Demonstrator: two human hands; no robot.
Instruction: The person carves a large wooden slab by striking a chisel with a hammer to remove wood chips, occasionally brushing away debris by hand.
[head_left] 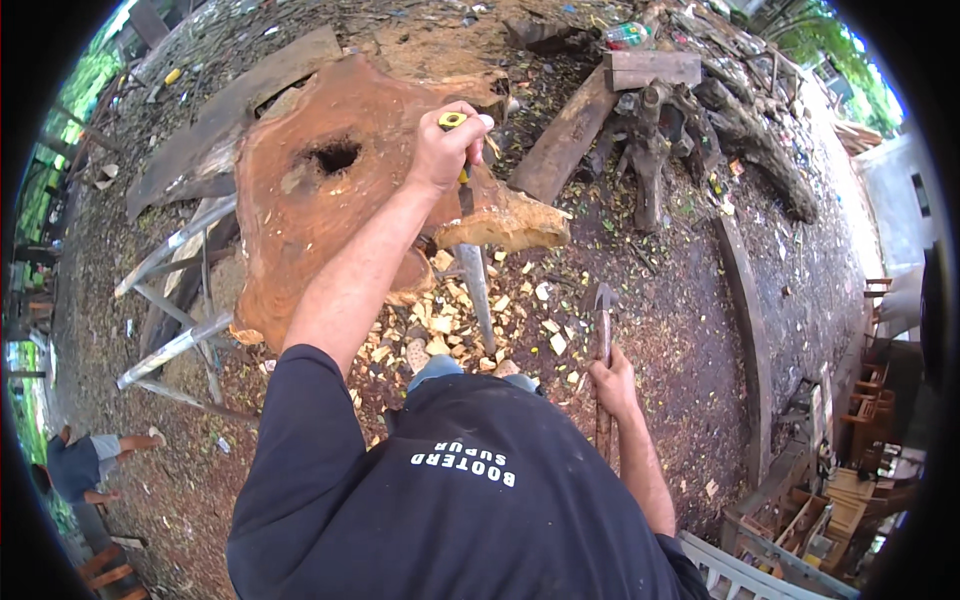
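My left hand (440,152) is closed round the yellow-and-black handle of a chisel (452,120), held upright at the right side of a large reddish-brown wood slab (370,225). The chisel's lower end is mostly hidden by the hand and the slab's edge. A dark hole (334,156) goes into the slab, left of my hand. Pale, freshly cut wood shows along the slab's near right edge (510,228). Lower at the right, my right hand (614,384) grips the wooden handle of a hammer (603,335), its head upward and apart from the chisel.
Metal stand legs (175,245) stick out left of the slab. Wood chips (440,322) litter the ground before my feet. Beams and a gnarled root stump (655,130) lie at the far right, with a long plank (745,340) nearer. Another person (85,465) is at the far left.
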